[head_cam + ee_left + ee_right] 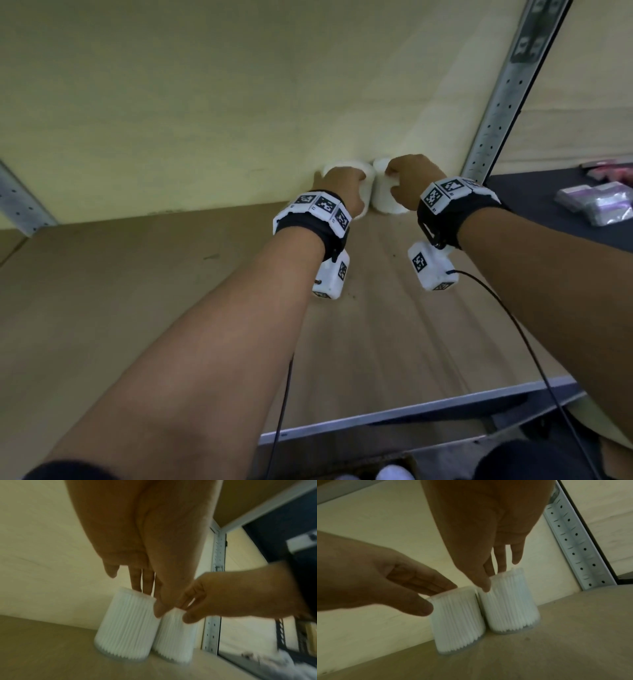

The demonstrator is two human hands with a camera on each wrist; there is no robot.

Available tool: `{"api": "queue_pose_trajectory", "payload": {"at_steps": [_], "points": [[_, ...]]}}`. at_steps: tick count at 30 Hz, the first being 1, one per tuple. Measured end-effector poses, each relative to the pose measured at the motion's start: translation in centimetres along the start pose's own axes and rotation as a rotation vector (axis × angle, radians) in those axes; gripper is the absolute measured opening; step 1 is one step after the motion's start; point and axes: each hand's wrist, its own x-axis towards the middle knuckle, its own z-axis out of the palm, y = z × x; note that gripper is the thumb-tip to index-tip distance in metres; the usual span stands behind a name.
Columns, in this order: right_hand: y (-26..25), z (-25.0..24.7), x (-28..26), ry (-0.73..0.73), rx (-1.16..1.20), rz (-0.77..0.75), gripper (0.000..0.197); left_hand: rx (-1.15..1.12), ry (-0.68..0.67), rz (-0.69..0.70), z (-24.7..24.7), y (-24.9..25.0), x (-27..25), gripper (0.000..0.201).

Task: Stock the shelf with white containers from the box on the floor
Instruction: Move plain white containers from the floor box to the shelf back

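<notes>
Two white ribbed containers stand upright side by side at the back of the wooden shelf [137,291], against the pale wall. My left hand [342,188] grips the left container [368,195] from above, fingers over its top rim and thumb on its front. In the left wrist view this container [126,628] rests flat on the board. My right hand [411,181] pinches the top of the right container [382,197] the same way. The right wrist view shows my thumb on the front of that container [510,601] and the fingers behind it. The containers touch or nearly touch.
A perforated metal upright [496,120] rises just right of the containers. Beyond it, a dark shelf holds wrapped packages [596,202]. The wooden board stretches bare to the left, and its metal front edge [411,414] runs below my forearms.
</notes>
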Motion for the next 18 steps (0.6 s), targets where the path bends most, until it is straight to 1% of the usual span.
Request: {"api": "queue_pose_trajectory", "payload": {"at_steps": [1,3,6,9,12,15,18], "points": [[-0.1,-0.3,-0.5,-0.025,0.013,-0.008,0.052,-0.007,-0.050,-0.012,-0.3,-0.3,-0.5,0.063],[-0.3,-0.9,-2.0,-0.031,0.010,-0.027,0.057,-0.051,-0.073,-0.040,-0.7,-0.9,-2.0,0.069],[-1.4,-1.2,-5.0,-0.029,-0.009,-0.043,0.050,-0.112,-0.011,-0.063,-1.0,-1.5,-5.9,0.066],[-3.3,-1.1,-8.6,0.002,0.030,-0.084,0.044,-0.144,0.020,-0.082,-1.9,-2.0,-10.8,0.060],[-5.5,-1.2,-12.6,0.013,0.074,-0.107,0.049,-0.131,0.046,-0.089,-3.0,-2.4,-15.9,0.055],[-8.0,-1.1,-16.7,-0.012,0.015,-0.152,0.050,-0.107,0.042,-0.125,-3.7,-2.8,-20.4,0.056],[-10.4,-0.7,-20.8,-0.026,0.032,-0.191,0.050,-0.096,0.050,-0.147,-4.1,-3.4,-24.8,0.054]]}}
